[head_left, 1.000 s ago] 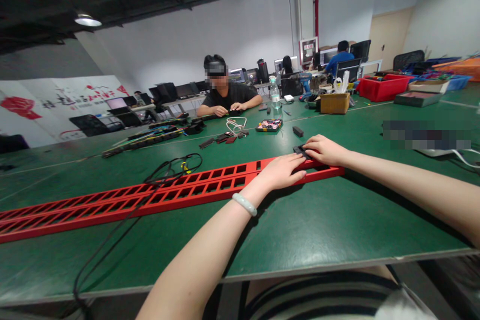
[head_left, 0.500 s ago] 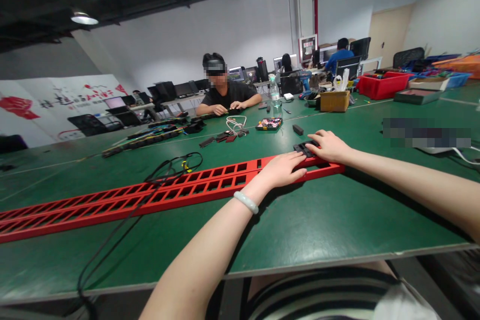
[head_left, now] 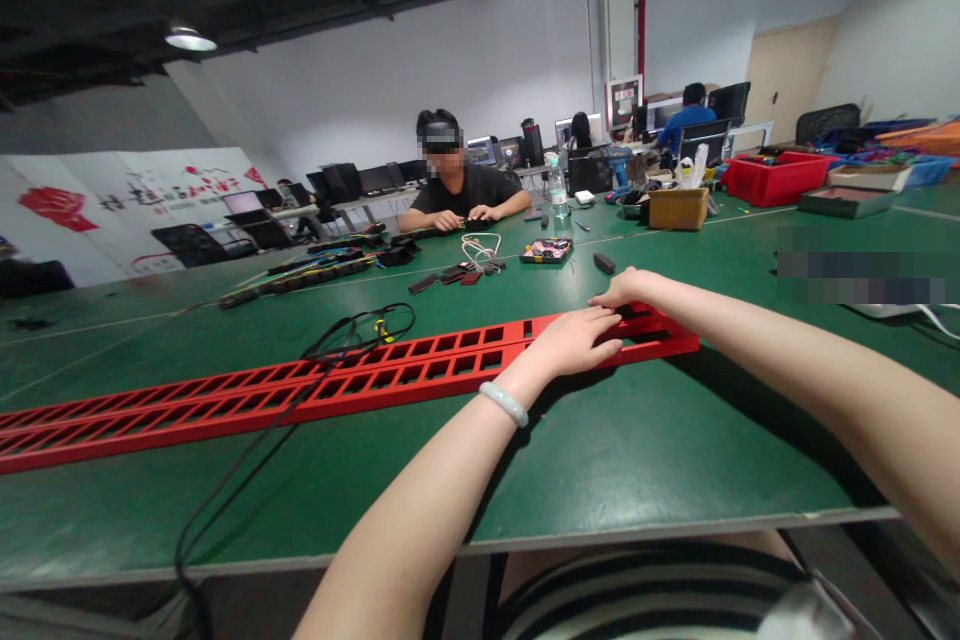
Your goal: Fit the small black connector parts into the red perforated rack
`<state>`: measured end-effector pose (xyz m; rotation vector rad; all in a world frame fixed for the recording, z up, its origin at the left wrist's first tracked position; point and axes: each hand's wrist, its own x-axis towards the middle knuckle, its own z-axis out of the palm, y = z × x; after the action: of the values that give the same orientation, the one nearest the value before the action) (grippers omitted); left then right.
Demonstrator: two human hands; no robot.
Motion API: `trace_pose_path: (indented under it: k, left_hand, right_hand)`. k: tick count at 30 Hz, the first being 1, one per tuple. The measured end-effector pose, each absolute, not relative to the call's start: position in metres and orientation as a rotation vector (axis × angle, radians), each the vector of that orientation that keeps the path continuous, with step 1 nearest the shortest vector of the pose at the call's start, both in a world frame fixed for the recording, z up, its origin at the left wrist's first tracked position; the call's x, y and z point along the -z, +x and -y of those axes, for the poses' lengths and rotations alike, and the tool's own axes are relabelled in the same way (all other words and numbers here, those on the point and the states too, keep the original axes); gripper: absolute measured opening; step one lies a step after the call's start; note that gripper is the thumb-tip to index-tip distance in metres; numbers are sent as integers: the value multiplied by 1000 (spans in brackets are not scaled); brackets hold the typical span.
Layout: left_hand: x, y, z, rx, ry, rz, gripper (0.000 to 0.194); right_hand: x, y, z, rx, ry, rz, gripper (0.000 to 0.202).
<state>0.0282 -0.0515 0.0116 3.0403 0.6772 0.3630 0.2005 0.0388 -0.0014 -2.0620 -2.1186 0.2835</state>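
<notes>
Resting your L hand point(head_left: 576, 342) on red frame point(head_left: 514, 333) nr R end
L fingers spread; R hand point(head_left: 625, 288) at frame's far edge, can't tell if gripping

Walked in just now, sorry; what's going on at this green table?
A person's left hand lies across a red slotted frame, near its right end. The right hand is at the frame's far edge beside it; what it touches is hidden. A black cable crosses the frame, which lies on the green table. Opposite, another person sits, hands close together.
</notes>
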Motion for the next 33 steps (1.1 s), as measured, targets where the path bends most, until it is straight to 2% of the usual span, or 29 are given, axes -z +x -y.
trace_pose_path:
  k: [3, 8, 11, 13, 16, 20, 25, 29, 33]
  left_hand:
    - [-10, 28, 51, -395, 3012, -692, 40]
    - [-5, 25, 42, -711, 2759, -808, 34]
    - [0, 22, 29, -1067, 2394, -1022, 33]
    - [1, 20, 19, -1175, 2037, -1143, 35]
    - [-1, 17, 13, -1157, 1631, -1028, 41]
    - [-9, 12, 21, -930, 1542, -608, 51]
    - [-10, 8, 34, -799, 1468, -499, 48]
    - [-5, 12, 31, -891, 1526, -559, 41]
    - [-1, 17, 26, -1052, 1536, -655, 34]
  right_hand:
    - [2, 194, -45, -423, -2360, 2019, 77]
    - [1, 190, -40, -273, -2368, 1862, 94]
    - [-3, 186, -22, -102, -2153, 1843, 83]
    - [-8, 181, -3, 87, -1912, 1854, 76]
    - [-14, 169, 30, 320, -1476, 1952, 79]
    - [-20, 153, 62, 474, -1122, 2091, 79]
    - [-19, 140, 71, 545, -1029, 2182, 70]
    - [-19, 135, 72, 551, -1000, 2180, 58]
    - [-21, 135, 71, 530, -945, 2212, 60]
